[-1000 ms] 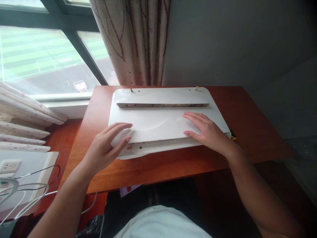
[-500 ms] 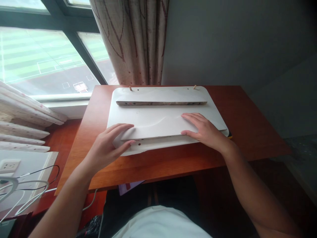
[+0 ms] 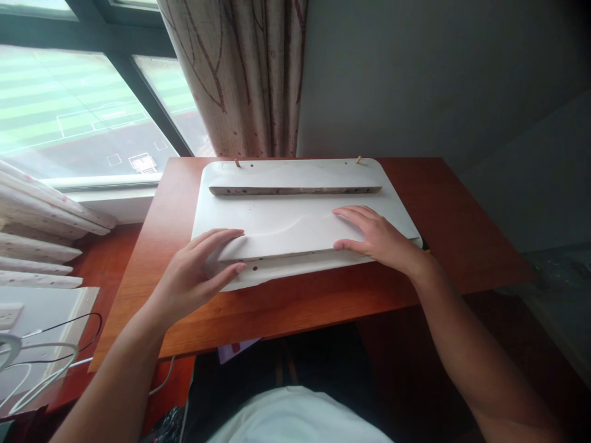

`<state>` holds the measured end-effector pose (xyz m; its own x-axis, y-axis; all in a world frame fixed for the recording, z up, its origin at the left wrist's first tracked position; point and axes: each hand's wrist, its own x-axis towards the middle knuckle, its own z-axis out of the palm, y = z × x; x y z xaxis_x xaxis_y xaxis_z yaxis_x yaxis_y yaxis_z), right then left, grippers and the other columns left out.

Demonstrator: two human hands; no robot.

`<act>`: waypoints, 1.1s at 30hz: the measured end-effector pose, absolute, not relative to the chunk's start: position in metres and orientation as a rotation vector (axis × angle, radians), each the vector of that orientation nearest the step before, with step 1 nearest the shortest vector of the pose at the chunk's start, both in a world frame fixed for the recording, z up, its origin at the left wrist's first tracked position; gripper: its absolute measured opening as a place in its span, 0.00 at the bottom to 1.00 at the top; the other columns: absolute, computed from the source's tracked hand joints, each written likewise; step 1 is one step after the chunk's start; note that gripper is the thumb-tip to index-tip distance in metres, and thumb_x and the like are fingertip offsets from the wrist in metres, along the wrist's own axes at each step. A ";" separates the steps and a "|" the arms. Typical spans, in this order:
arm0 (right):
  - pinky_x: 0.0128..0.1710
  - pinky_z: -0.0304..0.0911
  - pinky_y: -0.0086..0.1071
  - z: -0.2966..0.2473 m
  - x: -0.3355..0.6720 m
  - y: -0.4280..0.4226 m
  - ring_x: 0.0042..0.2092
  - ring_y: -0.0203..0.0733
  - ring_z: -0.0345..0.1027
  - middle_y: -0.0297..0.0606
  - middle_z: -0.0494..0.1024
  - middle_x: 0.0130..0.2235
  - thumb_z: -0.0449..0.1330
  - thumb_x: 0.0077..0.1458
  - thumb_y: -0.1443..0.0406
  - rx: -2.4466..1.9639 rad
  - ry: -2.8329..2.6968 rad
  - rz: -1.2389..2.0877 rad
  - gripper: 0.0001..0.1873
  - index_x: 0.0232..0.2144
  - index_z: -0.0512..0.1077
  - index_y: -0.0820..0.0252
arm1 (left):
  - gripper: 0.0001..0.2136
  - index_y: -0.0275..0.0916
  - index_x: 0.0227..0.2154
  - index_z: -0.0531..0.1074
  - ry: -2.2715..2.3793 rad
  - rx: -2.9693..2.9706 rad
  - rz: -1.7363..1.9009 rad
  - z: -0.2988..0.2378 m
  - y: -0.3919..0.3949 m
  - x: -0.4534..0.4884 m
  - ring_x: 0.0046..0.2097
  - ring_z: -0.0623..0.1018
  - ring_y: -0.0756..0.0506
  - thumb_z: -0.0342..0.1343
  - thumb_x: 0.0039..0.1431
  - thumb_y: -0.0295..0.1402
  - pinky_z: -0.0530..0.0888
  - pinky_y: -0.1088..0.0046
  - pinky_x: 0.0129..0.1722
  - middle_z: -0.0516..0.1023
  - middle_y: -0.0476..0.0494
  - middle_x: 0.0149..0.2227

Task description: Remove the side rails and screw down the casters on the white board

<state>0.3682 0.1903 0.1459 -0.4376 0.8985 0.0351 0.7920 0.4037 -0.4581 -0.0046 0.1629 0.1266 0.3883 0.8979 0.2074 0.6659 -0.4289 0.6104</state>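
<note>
A large white board [image 3: 295, 172] with rounded corners lies flat on a reddish-brown wooden table. Near its front edge is a white panel [image 3: 290, 238] with a wavy upper edge. My left hand [image 3: 198, 264] grips the panel's left end, fingers over the far side and thumb at the near edge. At the right end, my right hand [image 3: 372, 237] holds the same panel likewise, thumb apart from the fingers. Beyond it, a narrow strip [image 3: 295, 191] with dark holes along its edge runs across the board. Two wooden dowels [image 3: 358, 160] [image 3: 237, 163] stand at the back.
The wooden table [image 3: 462, 234] extends past the board on both sides. A curtain [image 3: 258, 80] and a grey wall [image 3: 392, 80] are behind it, with a window [image 3: 69, 111] at left. White and black cables [image 3: 55, 357] hang at lower left, by a socket [image 3: 9, 315].
The whole view has shifted slightly, so the board and table appear a little further left. Both hands keep the same hold on the panel.
</note>
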 end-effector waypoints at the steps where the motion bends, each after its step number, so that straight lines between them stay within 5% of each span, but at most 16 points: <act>1: 0.63 0.60 0.50 0.146 0.369 0.191 0.64 0.54 0.61 0.44 0.68 0.63 0.56 0.59 0.42 -1.478 -2.401 0.557 0.37 0.63 0.64 0.53 | 0.22 0.46 0.57 0.68 1.338 2.225 0.732 0.126 0.163 -0.005 0.53 0.76 0.40 0.59 0.62 0.43 0.73 0.64 0.53 0.75 0.42 0.55; 20: 0.63 0.60 0.51 0.145 0.368 0.190 0.64 0.54 0.62 0.43 0.69 0.62 0.58 0.58 0.43 -1.467 -2.348 0.587 0.36 0.63 0.64 0.51 | 0.16 0.43 0.52 0.71 1.442 2.232 0.957 0.135 0.152 0.004 0.54 0.76 0.39 0.58 0.63 0.39 0.74 0.60 0.55 0.75 0.41 0.55; 23: 0.63 0.60 0.51 0.145 0.368 0.189 0.64 0.54 0.62 0.43 0.68 0.63 0.58 0.58 0.43 -1.484 -2.337 0.600 0.36 0.63 0.64 0.51 | 0.03 0.45 0.38 0.72 1.390 2.277 1.164 0.150 0.113 0.012 0.40 0.80 0.43 0.58 0.62 0.32 0.78 0.65 0.40 0.79 0.46 0.39; 25: 0.63 0.60 0.50 0.145 0.368 0.189 0.64 0.54 0.62 0.43 0.68 0.63 0.58 0.58 0.43 -1.491 -2.330 0.609 0.37 0.63 0.63 0.52 | 0.03 0.46 0.33 0.70 0.989 2.331 0.758 0.150 0.076 0.025 0.28 0.75 0.47 0.56 0.64 0.32 0.74 0.70 0.27 0.75 0.50 0.26; 27: 0.64 0.60 0.49 0.145 0.368 0.189 0.64 0.53 0.61 0.43 0.68 0.63 0.58 0.58 0.43 -1.491 -2.328 0.613 0.37 0.63 0.63 0.52 | 0.09 0.45 0.30 0.71 0.744 2.288 0.378 0.134 0.039 0.040 0.25 0.73 0.47 0.51 0.67 0.33 0.74 0.68 0.27 0.73 0.48 0.22; 30: 0.64 0.59 0.49 0.145 0.368 0.189 0.64 0.53 0.61 0.43 0.67 0.63 0.58 0.58 0.44 -1.491 -2.332 0.612 0.37 0.63 0.63 0.53 | 0.16 0.41 0.47 0.74 0.848 2.451 0.336 0.083 -0.002 0.048 0.39 0.81 0.43 0.42 0.66 0.25 0.78 0.66 0.39 0.82 0.41 0.38; 33: 0.64 0.60 0.49 0.145 0.368 0.189 0.64 0.53 0.61 0.43 0.67 0.63 0.57 0.59 0.44 -1.490 -2.341 0.605 0.37 0.64 0.62 0.52 | 0.18 0.39 0.56 0.70 1.277 2.611 0.240 0.026 -0.013 0.024 0.50 0.80 0.34 0.48 0.66 0.31 0.76 0.53 0.51 0.79 0.33 0.51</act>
<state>0.3680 0.1886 0.1453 -0.4169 0.9086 0.0260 0.7821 0.3731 -0.4991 0.0244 -0.0126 0.0262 0.6080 0.7925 0.0474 0.7558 -0.5960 0.2714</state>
